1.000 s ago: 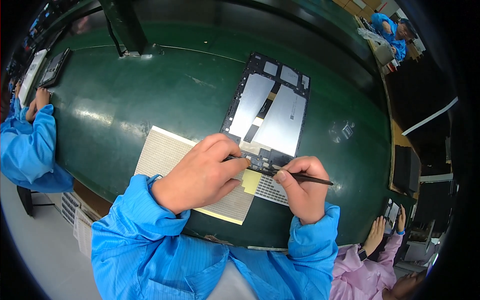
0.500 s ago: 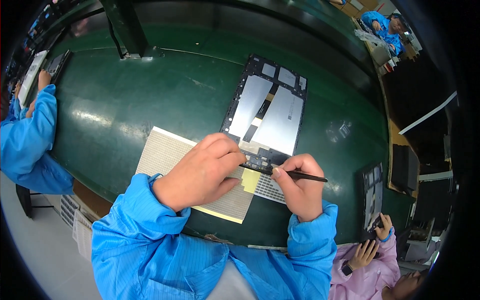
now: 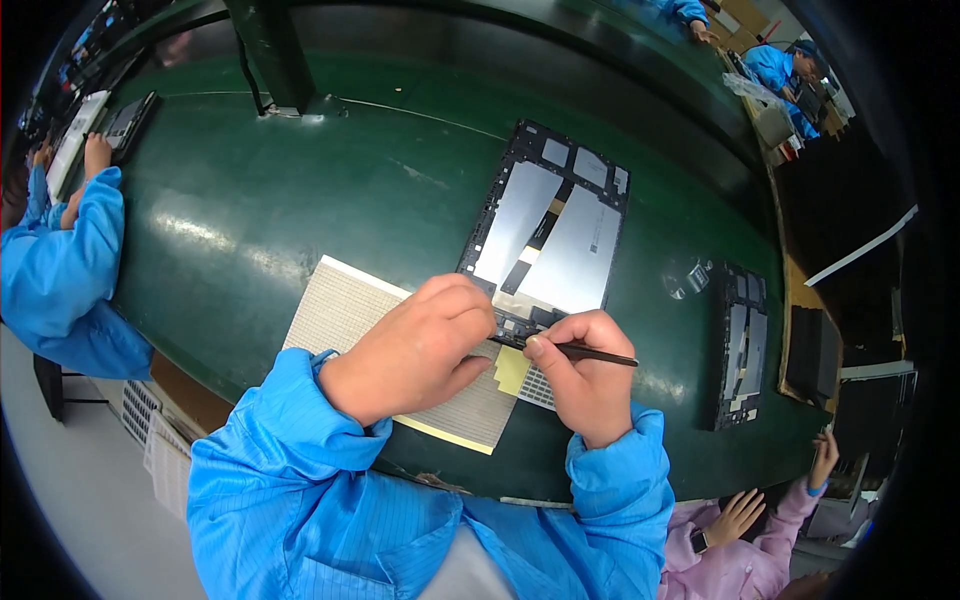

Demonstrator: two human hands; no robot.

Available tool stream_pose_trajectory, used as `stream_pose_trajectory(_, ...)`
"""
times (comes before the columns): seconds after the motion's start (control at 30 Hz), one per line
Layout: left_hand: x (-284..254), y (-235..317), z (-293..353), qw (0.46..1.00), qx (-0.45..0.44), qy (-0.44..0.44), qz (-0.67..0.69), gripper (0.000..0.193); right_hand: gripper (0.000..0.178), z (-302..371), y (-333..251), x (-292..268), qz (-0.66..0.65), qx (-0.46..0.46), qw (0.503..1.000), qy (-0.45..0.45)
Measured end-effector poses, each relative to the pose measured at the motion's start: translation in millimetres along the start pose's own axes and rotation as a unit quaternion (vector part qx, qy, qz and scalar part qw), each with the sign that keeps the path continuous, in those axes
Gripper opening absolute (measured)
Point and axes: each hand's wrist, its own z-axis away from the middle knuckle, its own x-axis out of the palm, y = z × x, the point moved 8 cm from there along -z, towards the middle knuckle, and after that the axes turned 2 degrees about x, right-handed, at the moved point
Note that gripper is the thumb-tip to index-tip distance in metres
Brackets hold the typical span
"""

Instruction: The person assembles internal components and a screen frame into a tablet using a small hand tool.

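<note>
— What sort of place is this?

— A factory assembly line for electronics. A long dark green counter (image 3: pixel 300 210) curves past several seats, and people in blue work coats (image 3: pixel 60 270) sit along it.

— What are they working on?

— Opened tablets. One tablet frame (image 3: pixel 550 230) lies face down with its metal plates and inner parts showing, and another open tablet (image 3: pixel 738 345) lies in front of the neighbour in a pink coat (image 3: pixel 720 570). A gridded work mat (image 3: pixel 350 310) lies on the counter, and a thin black tool (image 3: pixel 590 353) is in use.

— Anything further back?

— More blue-coated workers (image 3: pixel 780 65) at another bench.
</note>
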Motion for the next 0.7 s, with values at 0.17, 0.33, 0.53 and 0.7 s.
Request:
stream_pose_trajectory(0.17,-1.7,0.9,-0.8,1.000,0.001,0.004,-0.002,0.030,0.013,1.5,-6.9,4.2,0.077,-0.035,0.996,-0.026)
stream_pose_trajectory(0.33,-1.8,-0.2,-0.9,1.000,0.017,-0.017,-0.003,0.033,0.012,4.2,-20.3,8.0,0.184,-0.169,0.967,-0.042)
stream_pose_trajectory(0.53,-10.9,-22.9,2.0,0.991,-0.099,0.087,0.009,0.043,0.013,5.5,9.2,-73.3,-0.197,-0.081,0.953,0.214)
stream_pose_trajectory(0.7,-1.8,-46.2,7.1,0.967,-0.173,0.130,0.133,0.052,0.014,-10.6,51.6,-75.4,-0.367,0.030,0.890,0.268)
